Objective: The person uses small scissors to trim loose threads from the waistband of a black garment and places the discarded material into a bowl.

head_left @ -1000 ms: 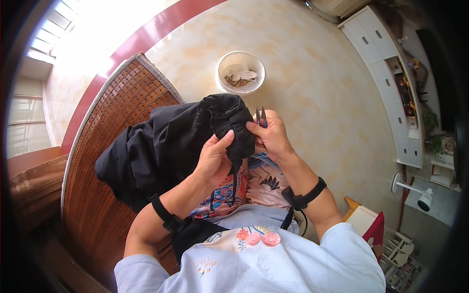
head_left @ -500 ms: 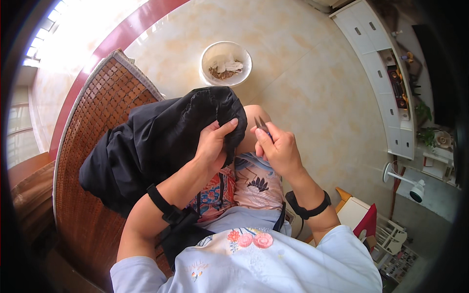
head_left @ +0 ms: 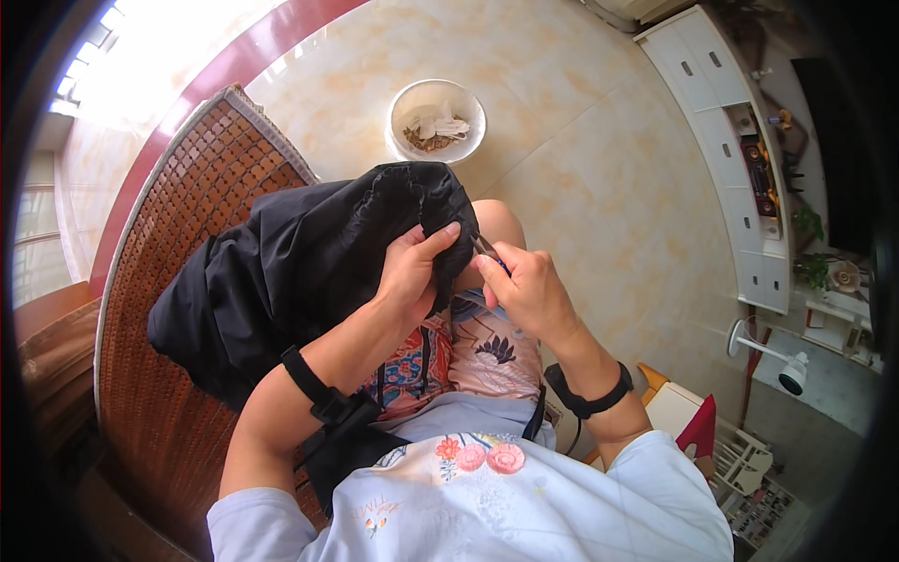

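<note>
A black cloth garment (head_left: 300,245) lies bunched over my lap and the seat at the left. My left hand (head_left: 410,267) grips its gathered edge, thumb on top, with the other fingers partly hidden by the cloth. In my right hand (head_left: 527,288) is a pair of small thread snips (head_left: 483,247) with dark pointed blades and a bit of blue at the handle. The blade tips are at the right edge of the garment, close to my left thumb; whether they touch the cloth I cannot tell.
Beyond my knees a white bin (head_left: 480,126) with scraps in it stands on the tiled floor (head_left: 581,178). A brown beaded mat (head_left: 159,318) covers the seat at my left. A white cabinet (head_left: 688,70) runs along the right, near a white fan (head_left: 794,373).
My right hand has brought the snips left and slightly down, from above my knee to the garment's edge. The left hand keeps its hold on the cloth.
</note>
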{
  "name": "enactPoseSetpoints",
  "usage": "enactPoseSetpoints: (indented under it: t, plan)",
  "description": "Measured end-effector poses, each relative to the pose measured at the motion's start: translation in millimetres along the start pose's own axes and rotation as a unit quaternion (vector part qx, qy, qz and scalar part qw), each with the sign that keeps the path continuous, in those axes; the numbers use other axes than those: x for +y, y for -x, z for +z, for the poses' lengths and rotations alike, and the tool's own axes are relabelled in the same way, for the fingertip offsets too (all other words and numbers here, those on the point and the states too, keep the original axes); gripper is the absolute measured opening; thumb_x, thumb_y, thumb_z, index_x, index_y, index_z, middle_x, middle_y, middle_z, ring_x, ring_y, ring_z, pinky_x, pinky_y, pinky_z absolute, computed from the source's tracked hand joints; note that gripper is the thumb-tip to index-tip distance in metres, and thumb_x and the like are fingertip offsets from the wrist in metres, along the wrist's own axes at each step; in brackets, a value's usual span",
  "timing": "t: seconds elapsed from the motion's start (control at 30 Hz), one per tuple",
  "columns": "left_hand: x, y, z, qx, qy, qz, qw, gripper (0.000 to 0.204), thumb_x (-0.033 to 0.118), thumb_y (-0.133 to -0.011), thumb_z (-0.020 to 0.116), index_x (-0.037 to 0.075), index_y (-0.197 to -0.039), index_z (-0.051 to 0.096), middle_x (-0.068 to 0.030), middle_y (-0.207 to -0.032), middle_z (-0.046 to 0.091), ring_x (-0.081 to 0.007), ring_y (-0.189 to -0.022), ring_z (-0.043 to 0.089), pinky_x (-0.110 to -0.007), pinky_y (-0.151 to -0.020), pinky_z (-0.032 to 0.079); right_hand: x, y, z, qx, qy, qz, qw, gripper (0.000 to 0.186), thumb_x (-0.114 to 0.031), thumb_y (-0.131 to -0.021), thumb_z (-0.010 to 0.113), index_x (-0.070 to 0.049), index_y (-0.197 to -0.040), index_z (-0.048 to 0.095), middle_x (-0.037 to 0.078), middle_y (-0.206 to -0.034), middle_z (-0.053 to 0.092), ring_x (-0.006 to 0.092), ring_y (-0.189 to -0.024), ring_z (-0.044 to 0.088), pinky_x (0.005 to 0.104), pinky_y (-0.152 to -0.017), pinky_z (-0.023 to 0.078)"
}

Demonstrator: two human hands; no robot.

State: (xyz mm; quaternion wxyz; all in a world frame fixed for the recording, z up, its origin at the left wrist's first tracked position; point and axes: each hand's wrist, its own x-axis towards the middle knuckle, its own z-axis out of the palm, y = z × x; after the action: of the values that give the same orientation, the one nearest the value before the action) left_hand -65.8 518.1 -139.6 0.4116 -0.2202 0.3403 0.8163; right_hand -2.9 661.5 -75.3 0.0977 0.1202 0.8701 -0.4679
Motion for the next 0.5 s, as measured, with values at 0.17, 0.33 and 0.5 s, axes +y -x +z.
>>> enactPoseSetpoints:
  t: [0.17, 0.33, 0.5]
  plan:
    - [-1.8, -2.0, -1.5, -0.023, -0.004, 0.017, 1.0, 0.011, 0.011, -0.091, 0.063, 0.004, -0.099, 0.061, -0.0067, -0.093, 0.067, -0.0146, -0.083, 0.065, -0.028, -0.076, 0.054, -3.4, -1.3, -2.8, -0.01, 0.021, -0.007, 1.0, 0.029, -0.014, -0.091, 0.056, -0.001, -0.066, 0.051, 0.012, -0.049, 0.055, 0.0277, -0.045, 0.059, 0.0368, -0.046, 0.046]
    - [-2.6, 0.1, -0.6, -0.024, -0.016, 0.025, 0.999, 0.012, 0.01, -0.091, 0.063, 0.003, -0.101, 0.061, -0.0063, -0.094, 0.067, -0.0142, -0.083, 0.065, -0.028, -0.077, 0.054, -7.5, -4.3, -5.2, -0.026, 0.033, -0.021, 0.999, 0.029, -0.014, -0.091, 0.056, 0.0, -0.065, 0.051, 0.013, -0.049, 0.056, 0.028, -0.046, 0.06, 0.0372, -0.047, 0.047]
    - [-6.3, -0.8, -0.1, -0.001, -0.014, 0.045, 0.999, 0.01, 0.007, -0.09, 0.063, 0.001, -0.098, 0.063, -0.0058, -0.089, 0.067, -0.0127, -0.081, 0.064, -0.026, -0.074, 0.052, -10.4, -5.4, -7.3, -0.031, 0.055, 0.004, 0.998, 0.029, -0.014, -0.091, 0.054, 0.0, -0.066, 0.053, 0.013, -0.05, 0.056, 0.028, -0.046, 0.06, 0.0381, -0.049, 0.048]
